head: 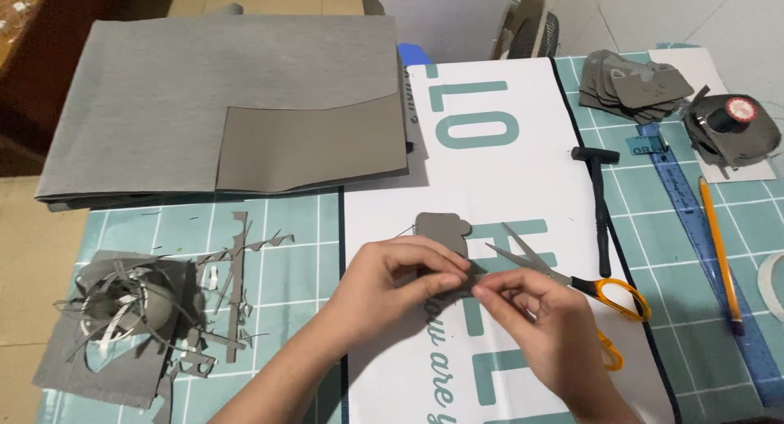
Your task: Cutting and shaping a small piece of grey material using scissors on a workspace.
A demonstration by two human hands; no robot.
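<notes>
Small grey cut-out piece (445, 232) pinched between both my hands, low over the white printed sheet (523, 187). My left hand (392, 281) clamps its lower edge, thumb on top; my right hand (535, 314) pinches the same edge, fingertips meeting the left's. Orange-handled scissors (572, 279) lie just right of my right hand, black hammer (600, 204) beyond them. Grey scrap heap (139, 318) well left of my left hand. Big grey sheets (220, 97) further up.

grey cutout (445, 230); orange-handled scissors (572, 281); teal grid mat (269, 244).
</notes>
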